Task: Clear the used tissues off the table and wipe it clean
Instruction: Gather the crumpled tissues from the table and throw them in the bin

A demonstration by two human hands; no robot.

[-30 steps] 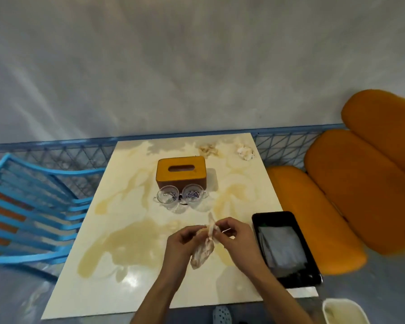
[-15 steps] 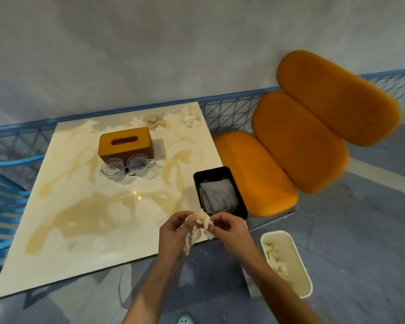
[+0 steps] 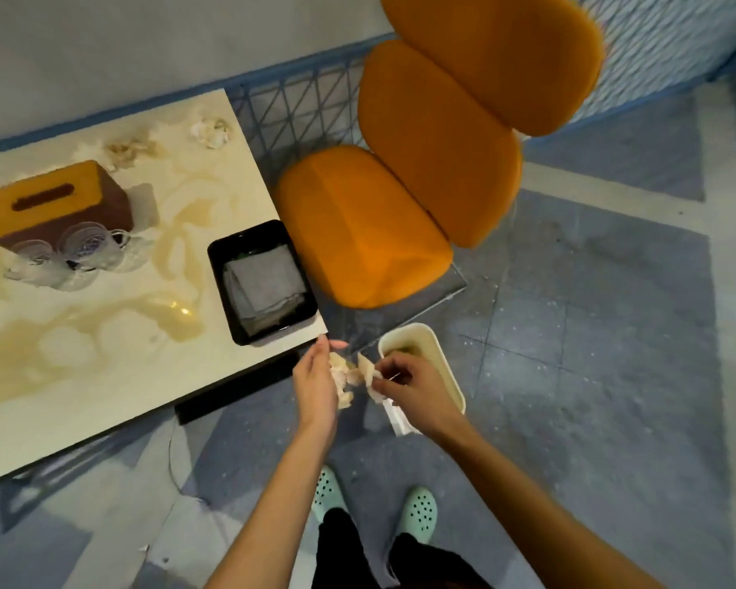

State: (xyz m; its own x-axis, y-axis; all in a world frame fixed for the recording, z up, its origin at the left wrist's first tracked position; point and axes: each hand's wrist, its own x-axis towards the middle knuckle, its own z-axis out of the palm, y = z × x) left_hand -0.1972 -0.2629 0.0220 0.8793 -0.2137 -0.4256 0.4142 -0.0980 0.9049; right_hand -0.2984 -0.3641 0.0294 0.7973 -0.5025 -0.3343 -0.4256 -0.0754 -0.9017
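— Where is the used tissue [image 3: 350,376] at this moment?

— It is off the table [image 3: 103,376], in the air just past the table's near right corner, between the two hands. The right hand [image 3: 413,386] pinches one end of it with curled fingers.

— And the left hand [image 3: 315,384]?

— Its back is turned to the camera. The crumpled tissue lies against its palm and the fingers look nearly straight, but the thumb side is hidden, so I cannot tell if it really grips.

— What stands near the table on the floor?

— A white bin [image 3: 449,367], beside the same corner, partly behind the right hand. An orange chair [image 3: 358,223] is at the table's right edge.

— Is the table clean?

— No. Wide brown stains [image 3: 81,333] cover its middle and near part. Two more crumpled tissues [image 3: 211,131] lie at the table's far edge, close to the far right corner.

— What else is on it?

— A black tray [image 3: 219,265] at the right edge holds a folded grey cloth [image 3: 264,282]. Near the table's left side stands a brown tissue box [image 3: 56,206], with two clear glasses [image 3: 86,246] touching its front.
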